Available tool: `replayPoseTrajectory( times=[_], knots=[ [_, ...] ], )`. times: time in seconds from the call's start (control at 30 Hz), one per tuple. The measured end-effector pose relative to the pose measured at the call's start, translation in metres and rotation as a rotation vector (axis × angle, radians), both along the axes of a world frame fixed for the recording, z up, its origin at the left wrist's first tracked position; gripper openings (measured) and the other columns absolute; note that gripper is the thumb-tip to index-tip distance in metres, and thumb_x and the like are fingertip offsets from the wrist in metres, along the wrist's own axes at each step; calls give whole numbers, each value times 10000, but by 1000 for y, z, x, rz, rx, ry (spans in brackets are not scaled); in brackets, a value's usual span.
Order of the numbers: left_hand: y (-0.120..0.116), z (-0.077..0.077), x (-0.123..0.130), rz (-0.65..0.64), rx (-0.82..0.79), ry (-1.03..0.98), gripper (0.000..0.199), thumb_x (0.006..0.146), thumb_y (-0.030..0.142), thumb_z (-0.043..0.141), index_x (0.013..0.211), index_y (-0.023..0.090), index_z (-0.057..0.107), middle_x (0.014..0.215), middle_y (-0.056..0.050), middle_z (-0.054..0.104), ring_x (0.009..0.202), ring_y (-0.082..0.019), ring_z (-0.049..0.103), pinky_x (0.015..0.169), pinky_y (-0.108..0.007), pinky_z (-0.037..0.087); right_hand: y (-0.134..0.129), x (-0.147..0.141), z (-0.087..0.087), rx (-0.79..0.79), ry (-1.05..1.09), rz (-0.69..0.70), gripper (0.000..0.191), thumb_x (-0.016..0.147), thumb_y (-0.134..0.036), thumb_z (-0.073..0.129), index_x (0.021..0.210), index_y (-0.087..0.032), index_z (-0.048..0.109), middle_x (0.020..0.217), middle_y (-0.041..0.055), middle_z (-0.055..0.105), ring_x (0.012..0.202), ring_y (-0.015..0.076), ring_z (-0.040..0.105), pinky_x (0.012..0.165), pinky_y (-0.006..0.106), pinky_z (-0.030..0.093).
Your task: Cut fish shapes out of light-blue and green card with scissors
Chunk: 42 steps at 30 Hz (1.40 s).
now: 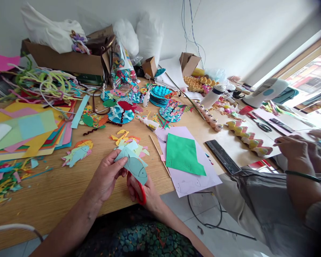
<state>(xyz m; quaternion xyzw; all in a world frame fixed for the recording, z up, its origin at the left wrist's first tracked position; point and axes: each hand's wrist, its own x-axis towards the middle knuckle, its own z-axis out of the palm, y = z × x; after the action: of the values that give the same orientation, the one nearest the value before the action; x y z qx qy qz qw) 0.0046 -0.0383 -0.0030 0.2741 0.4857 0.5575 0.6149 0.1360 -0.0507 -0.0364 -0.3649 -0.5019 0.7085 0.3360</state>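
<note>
Pinched in my left hand (108,178) is a pale blue-green paper fish (137,167) with a drawn outline, eye and gill line. My right hand (147,192) is closed around red-handled scissors (141,192) just below the fish; the blades are mostly hidden behind the paper and fingers. Beyond my hands lie paper scraps (123,137) in yellow, orange and pale green. To the left rests a small pile of cut paper fish (79,153). On the right, a green sheet (183,153) lies over a lilac sheet (187,187) with fish outlines drawn in pencil.
Stacked coloured paper (24,125) and scattered trimmings (9,182) cover the table's left side. Decorated paper plates (120,114), glue bottles (151,124) and a wooden stick (160,157) lie farther back. At right, another person's hands (294,146) are near a black ruler (222,156).
</note>
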Motion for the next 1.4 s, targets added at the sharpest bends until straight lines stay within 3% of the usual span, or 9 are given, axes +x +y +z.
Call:
replayPoseTrajectory(
  times=[0.27, 0.7, 1.17, 1.4],
  knots=[
    [-1, 1, 1, 8, -13, 2, 218, 595, 295, 786, 715, 179, 646, 596, 42, 580, 508, -88, 463, 470, -202, 391, 0, 0, -16, 32, 10, 7, 404, 838, -537, 511, 645, -186, 464, 484, -51, 410, 413, 70, 372, 398, 196, 324],
    [-1, -5, -1, 5, -7, 55, 208, 643, 329, 756, 765, 185, 667, 615, 41, 586, 532, -97, 476, 490, -207, 395, 0, 1, -13, -18, -18, -24, 377, 788, -515, 592, 660, -190, 451, 518, -61, 398, 411, 59, 356, 370, 183, 344],
    [-2, 0, 0, -8, -30, 90, 229, 581, 330, 776, 677, 180, 631, 584, 40, 561, 517, -95, 444, 446, -197, 390, 1, 5, -10, -20, -65, -8, 247, 785, -397, 531, 665, -187, 482, 501, -61, 402, 412, 69, 367, 387, 188, 317],
    [-1, 0, -2, -27, -37, 109, 254, 587, 351, 776, 687, 175, 622, 587, 42, 544, 530, -99, 433, 443, -198, 394, 4, 10, -14, 119, -159, 5, 297, 822, -438, 540, 675, -184, 577, 502, -32, 397, 529, 118, 404, 488, 226, 355]
  ],
)
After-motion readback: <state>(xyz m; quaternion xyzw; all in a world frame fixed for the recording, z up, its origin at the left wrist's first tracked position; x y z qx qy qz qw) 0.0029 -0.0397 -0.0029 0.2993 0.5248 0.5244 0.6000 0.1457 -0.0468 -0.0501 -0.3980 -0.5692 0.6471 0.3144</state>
